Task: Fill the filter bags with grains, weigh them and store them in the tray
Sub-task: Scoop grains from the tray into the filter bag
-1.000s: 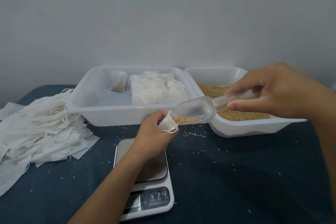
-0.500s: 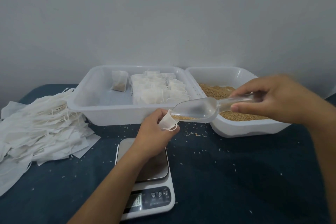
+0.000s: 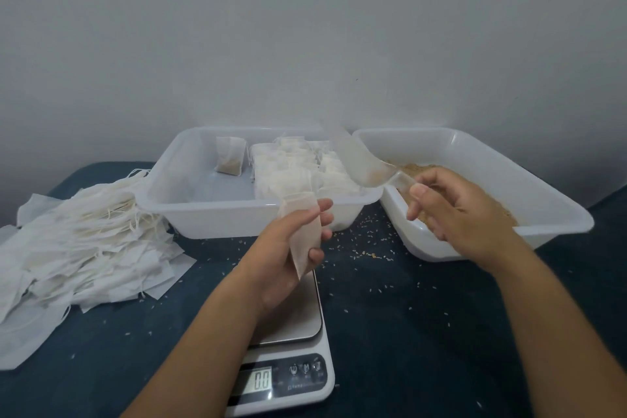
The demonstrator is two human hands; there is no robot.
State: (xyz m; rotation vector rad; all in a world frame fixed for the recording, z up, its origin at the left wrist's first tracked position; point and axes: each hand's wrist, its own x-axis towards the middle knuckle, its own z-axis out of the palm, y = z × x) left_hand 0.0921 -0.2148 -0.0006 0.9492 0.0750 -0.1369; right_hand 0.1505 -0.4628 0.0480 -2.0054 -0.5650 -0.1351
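A pale, matte wall [image 3: 305, 27] filled the upper half of the view. Below it lay the desk [image 3: 424, 332], covered in a dark blue, slightly napped cloth and dotted with stray grains.

Two white, glossy plastic tubs with rounded corners stood side by side at the back, their rims nearly touching. The storage tray [image 3: 176, 210] on the left held rows of filled white bags [image 3: 298, 170] packed against its right side, and one lone bag [image 3: 230, 159] leaned on the far wall, its lower end tinted brown. The grain tray [image 3: 559, 220] on the right held tan grains [image 3: 417, 169], mostly hidden behind the right hand.

At the left edge a loose heap of empty filter bags [image 3: 84, 241], flat, thin and stringy, ran out of view.

A white digital scale [image 3: 291, 373] with a brushed metal platform sat near the front; the left forearm covered much of it, and its display was too blurred to read with certainty.

The left hand [image 3: 285, 254] had its grip around a translucent filter bag [image 3: 302, 234], held above the scale, mouth upward; its contents were hard to make out.

The right hand [image 3: 464, 217] pinched the handle of a clear plastic scoop [image 3: 359, 163], tilted up over the tray rims and motion-blurred.
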